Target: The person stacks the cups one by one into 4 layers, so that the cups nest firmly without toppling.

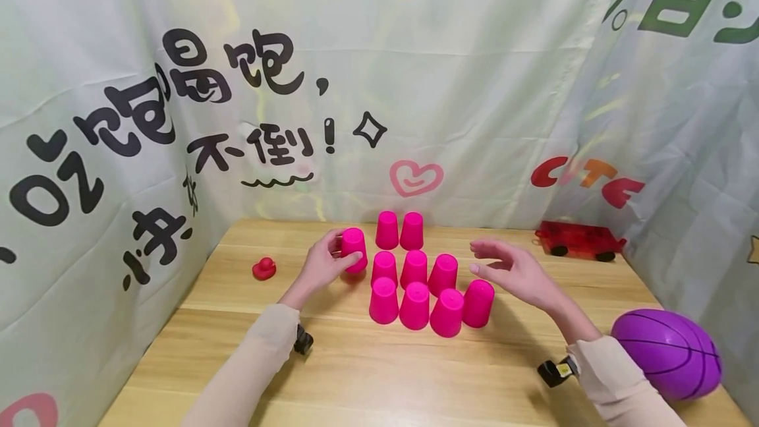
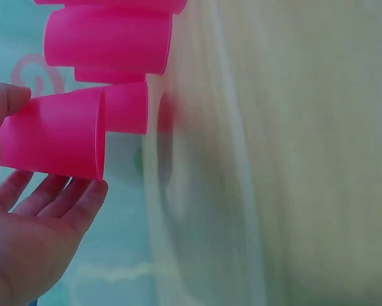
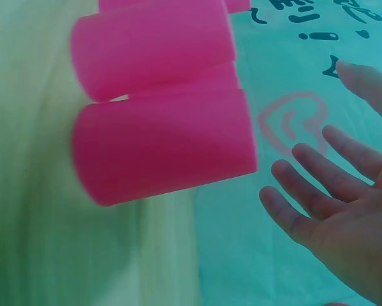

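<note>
My left hand (image 1: 325, 262) grips an upside-down pink cup (image 1: 354, 249) between thumb and fingers, left of the other cups. In the left wrist view the held cup (image 2: 53, 135) hangs above the tabletop, its rim toward the wood. Several more pink cups stand mouth-down: a front row with a cup (image 1: 415, 306) near its middle, a row of three behind it with a cup (image 1: 414, 270) at its centre, and two at the back, one being a cup (image 1: 387, 230). My right hand (image 1: 512, 269) hovers right of the rows, fingers spread and holding nothing.
A small red rubber duck (image 1: 264, 269) sits at the left of the wooden table (image 1: 367, 381). At the back right is a translucent red toy cart (image 1: 578, 240) with black wheels. A purple ball (image 1: 667, 353) lies by the right forearm. A printed curtain (image 1: 486, 117) hangs behind.
</note>
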Available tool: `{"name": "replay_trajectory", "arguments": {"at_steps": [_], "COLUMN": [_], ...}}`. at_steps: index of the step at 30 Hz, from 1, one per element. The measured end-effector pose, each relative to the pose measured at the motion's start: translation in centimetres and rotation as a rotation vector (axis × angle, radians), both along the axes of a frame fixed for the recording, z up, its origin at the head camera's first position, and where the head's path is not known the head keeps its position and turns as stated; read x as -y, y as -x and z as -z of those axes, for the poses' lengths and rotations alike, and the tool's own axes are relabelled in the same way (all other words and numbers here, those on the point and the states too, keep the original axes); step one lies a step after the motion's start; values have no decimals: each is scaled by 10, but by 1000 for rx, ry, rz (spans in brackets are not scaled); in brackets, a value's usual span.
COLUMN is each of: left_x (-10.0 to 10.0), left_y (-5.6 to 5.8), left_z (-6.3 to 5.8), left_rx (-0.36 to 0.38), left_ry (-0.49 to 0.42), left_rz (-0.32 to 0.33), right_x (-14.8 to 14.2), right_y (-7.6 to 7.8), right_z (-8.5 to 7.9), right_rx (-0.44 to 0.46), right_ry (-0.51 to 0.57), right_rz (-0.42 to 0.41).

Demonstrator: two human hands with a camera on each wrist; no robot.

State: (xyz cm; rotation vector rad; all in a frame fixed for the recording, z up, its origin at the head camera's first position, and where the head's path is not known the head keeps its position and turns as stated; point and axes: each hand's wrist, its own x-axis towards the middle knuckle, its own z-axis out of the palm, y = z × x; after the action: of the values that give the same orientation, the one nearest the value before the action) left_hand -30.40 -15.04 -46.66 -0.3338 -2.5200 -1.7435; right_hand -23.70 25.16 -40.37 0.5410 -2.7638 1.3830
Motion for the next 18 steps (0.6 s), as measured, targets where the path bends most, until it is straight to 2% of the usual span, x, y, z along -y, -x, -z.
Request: {"name": "replay_trajectory", "arguments": {"at_steps": [8,18], "left_x": [-8,-20], "left_y": [20,40], "left_z": [1,-1], "left_rx": [11,14], "left_ry": [21,69], "left_rz": [-46,-95], "right_x": [-8,-10], "right_y": [-14,-19], "right_z": [23,42], "right_rx": [-23,61], "right_ry": [33,75], "right_rz": [-2,3]}}
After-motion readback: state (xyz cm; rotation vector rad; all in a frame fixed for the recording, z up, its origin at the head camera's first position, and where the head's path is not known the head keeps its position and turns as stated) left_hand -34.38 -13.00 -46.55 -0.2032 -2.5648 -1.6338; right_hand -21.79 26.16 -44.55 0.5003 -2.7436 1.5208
